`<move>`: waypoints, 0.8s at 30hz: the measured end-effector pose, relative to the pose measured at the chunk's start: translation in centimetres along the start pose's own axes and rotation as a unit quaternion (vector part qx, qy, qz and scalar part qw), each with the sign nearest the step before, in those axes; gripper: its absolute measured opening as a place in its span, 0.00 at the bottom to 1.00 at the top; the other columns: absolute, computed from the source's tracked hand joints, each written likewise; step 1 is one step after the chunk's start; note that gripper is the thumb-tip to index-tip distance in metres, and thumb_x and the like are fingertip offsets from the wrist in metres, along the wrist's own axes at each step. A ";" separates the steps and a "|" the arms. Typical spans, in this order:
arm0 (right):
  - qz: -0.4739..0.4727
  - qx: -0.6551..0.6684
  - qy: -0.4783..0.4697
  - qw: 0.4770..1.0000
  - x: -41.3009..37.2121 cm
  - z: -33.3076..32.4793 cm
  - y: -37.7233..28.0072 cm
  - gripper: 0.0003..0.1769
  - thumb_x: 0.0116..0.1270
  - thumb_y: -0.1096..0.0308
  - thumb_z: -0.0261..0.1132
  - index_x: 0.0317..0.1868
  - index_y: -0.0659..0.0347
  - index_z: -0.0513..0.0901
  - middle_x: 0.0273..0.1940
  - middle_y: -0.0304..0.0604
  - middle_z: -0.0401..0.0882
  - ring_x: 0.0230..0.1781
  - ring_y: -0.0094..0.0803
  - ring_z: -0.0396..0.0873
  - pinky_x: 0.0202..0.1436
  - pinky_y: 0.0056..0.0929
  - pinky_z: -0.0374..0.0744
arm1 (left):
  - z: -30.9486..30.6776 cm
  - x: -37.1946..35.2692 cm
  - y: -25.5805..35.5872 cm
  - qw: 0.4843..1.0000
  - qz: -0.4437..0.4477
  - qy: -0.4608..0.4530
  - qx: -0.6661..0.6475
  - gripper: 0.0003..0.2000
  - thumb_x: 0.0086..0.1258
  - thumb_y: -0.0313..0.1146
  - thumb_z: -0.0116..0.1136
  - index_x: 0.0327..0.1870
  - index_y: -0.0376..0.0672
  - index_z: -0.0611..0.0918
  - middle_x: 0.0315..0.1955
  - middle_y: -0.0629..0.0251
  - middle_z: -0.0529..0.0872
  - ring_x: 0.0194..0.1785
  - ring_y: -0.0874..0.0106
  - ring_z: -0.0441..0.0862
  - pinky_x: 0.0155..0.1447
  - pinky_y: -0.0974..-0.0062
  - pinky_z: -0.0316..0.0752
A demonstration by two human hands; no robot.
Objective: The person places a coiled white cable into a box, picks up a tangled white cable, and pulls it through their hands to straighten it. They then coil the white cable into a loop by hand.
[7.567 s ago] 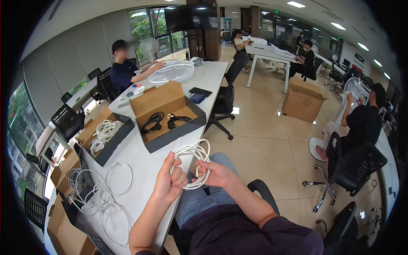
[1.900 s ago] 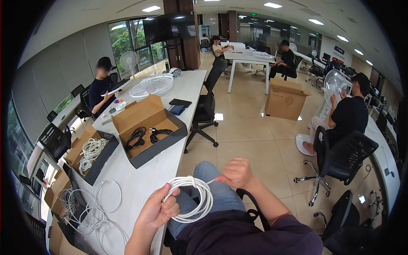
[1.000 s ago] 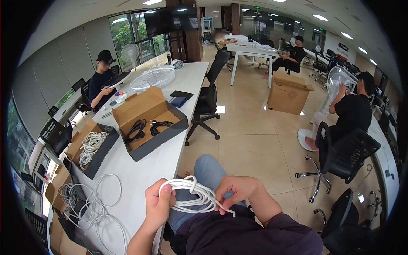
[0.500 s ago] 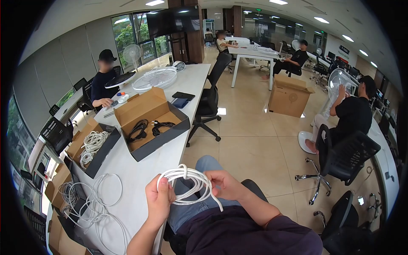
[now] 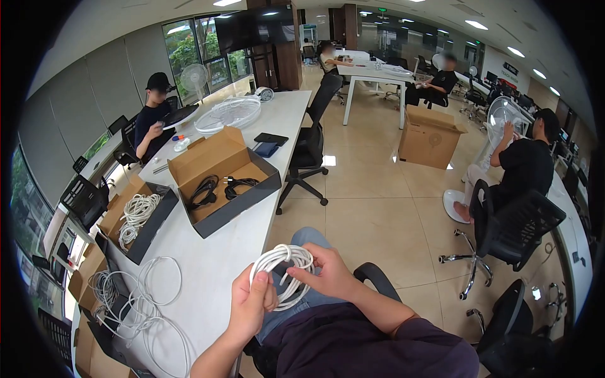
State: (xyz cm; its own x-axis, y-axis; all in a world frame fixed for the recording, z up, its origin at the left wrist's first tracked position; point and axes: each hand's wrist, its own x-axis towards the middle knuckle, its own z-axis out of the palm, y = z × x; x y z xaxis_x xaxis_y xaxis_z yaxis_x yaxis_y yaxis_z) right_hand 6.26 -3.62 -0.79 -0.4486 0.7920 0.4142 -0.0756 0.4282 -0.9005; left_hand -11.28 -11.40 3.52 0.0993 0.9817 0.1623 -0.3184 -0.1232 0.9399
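Above my lap, a coiled white cable [image 5: 285, 255] is held between both hands. My left hand [image 5: 252, 299] grips the coil's left side, thumb on top. My right hand [image 5: 321, 271] has its fingers wrapped round the upper right of the coil. Loose white cable [image 5: 148, 302] lies in wide loops on the table [image 5: 195, 271] to the left. An open box [image 5: 252, 208] holds two black cords [image 5: 205, 191], and another box [image 5: 148, 227] beside it holds bundled white cable [image 5: 140, 211].
A person [image 5: 151, 120] sits across the table near a white fan grille [image 5: 228, 116]. Another person [image 5: 526, 157] handles a fan at the right. A cardboard box [image 5: 430, 138] and office chairs [image 5: 517, 220] stand on the floor.
My right hand has moved up along the coil, and the cable's loose end no longer hangs at its lower right. The person across the table has raised a hand to the dark disc.
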 end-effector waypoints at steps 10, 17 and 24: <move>-0.052 -0.219 0.152 0.962 2.5 1.7 3.1 0.10 0.62 0.67 0.65 0.39 0.62 0.76 0.23 0.52 0.80 0.23 0.49 0.81 0.24 0.40 0.76 | 1.6 0.1 -1.4 0.991 -0.030 -0.054 0.115 0.14 0.74 0.26 0.51 0.57 0.38 0.65 0.36 0.71 0.71 0.37 0.83 0.68 0.42 0.83 0.68; -0.029 -0.297 0.160 0.941 3.4 2.1 4.0 0.11 0.55 0.74 0.65 0.40 0.62 0.78 0.25 0.49 0.81 0.23 0.45 0.80 0.26 0.35 0.77 | 1.1 0.4 -1.9 0.983 -0.029 -0.087 0.162 0.17 0.73 0.25 0.50 0.59 0.38 0.62 0.36 0.70 0.71 0.38 0.83 0.68 0.42 0.83 0.67; -0.116 -0.164 0.114 0.973 3.7 1.2 6.0 0.13 0.57 0.75 0.62 0.44 0.62 0.78 0.32 0.47 0.82 0.28 0.41 0.82 0.34 0.31 0.79 | 0.8 0.5 -2.0 0.983 -0.069 -0.106 0.137 0.19 0.74 0.27 0.51 0.61 0.38 0.62 0.37 0.71 0.71 0.39 0.83 0.68 0.44 0.82 0.67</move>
State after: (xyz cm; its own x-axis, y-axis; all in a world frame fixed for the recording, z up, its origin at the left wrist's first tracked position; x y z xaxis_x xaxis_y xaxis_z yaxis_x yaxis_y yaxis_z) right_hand 3.11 1.38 -4.83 -0.2422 0.7176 0.6530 0.1531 0.6929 -0.7046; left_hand -9.83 -10.76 1.99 0.3269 0.9432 0.0595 -0.0261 -0.0539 0.9982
